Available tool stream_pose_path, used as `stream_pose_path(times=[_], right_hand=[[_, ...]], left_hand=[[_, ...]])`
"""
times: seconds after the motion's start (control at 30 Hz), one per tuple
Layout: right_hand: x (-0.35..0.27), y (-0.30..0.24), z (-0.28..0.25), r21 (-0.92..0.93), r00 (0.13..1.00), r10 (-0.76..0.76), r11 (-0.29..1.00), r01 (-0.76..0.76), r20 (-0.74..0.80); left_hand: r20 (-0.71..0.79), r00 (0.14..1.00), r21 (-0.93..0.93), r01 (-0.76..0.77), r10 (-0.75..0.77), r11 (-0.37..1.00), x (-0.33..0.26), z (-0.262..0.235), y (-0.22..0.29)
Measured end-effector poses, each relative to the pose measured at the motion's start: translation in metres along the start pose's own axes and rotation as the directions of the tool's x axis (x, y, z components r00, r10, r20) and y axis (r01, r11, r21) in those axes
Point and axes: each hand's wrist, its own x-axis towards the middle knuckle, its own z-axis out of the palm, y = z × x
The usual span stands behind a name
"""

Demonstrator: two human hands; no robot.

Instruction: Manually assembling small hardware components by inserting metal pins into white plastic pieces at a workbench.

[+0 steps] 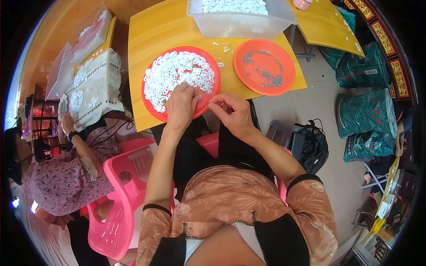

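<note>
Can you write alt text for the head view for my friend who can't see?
A person's left hand is over small white plastic pieces in a red plate; the right hand is near that plate's rim. To the right, an orange plate holds thin metal nails, and a translucent bin with more white pieces stands beyond on the yellow table.

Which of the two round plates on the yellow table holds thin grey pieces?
The orange plate, on the right; the red plate, on the left, holds white pieces instead.

Pale tiled floor (324, 106) lies under a yellow wooden table (144, 33) and pink plastic armchair (112, 230); red-and-gold rectangular panels (384, 41) stand right, perhaps wall-mounted.
</note>
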Motion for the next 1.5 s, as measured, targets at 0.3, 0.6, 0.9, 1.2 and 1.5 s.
stream_pose_path(times=[0.3, 0.6, 0.9, 1.2, 1.5], right_hand=[[0.004, 0.005, -0.004, 0.041, 0.996, 0.083, 0.996, -0.083, 0.022], [0.014, -0.022, 0.020, 0.262, 0.985, 0.129, 0.952, -0.156, 0.118], [0.006, -0.032, 0.037, 0.224, 0.989, -0.026, 0.974, -0.007, 0.143], [0.008, -0.026, 0.041, 0.176, 0.983, -0.164, 0.973, 0.147, 0.085], [0.012, -0.021, 0.042, 0.280, 0.975, 0.108, 0.946, -0.161, 0.194]], left_hand=[[0.002, 0.916, -0.527, 0.341, -0.401, 0.779, -0.013, -0.011, 0.012], [0.198, 0.840, -0.943, 0.304, -0.505, 0.137, -0.040, -0.039, 0.023], [0.191, 0.797, -0.915, 0.356, -0.573, 0.189, -0.054, -0.047, 0.011], [0.162, 0.829, -0.930, 0.310, -0.535, 0.198, -0.055, -0.049, 0.012], [0.127, 0.854, -0.953, 0.247, -0.505, 0.177, -0.056, -0.053, 0.013]])
